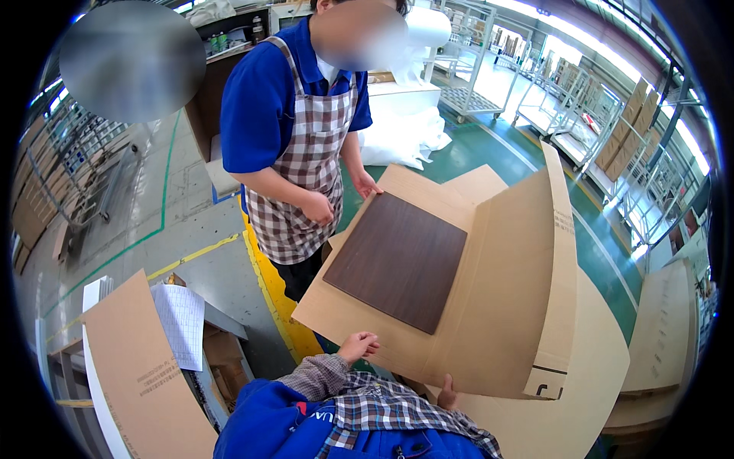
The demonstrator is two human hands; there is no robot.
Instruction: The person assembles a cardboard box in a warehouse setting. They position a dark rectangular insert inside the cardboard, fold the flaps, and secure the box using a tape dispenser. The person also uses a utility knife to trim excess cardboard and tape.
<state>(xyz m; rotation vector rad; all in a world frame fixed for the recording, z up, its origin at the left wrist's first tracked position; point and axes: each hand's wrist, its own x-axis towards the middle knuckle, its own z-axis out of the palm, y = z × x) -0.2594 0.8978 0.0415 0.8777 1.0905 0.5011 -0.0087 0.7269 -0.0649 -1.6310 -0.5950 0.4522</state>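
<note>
"Brown board (397, 264) lay flat on the open carton (493, 306), left hand (359, 346) loosely open at the carton's near edge!"

"And the right hand (448, 394)?"

"It met that edge, grip impossible to tell! Danger loomed: any uneven lift there risked sliding the board toward the co-worker's hand (367, 185) at the carton's far corner"
</note>
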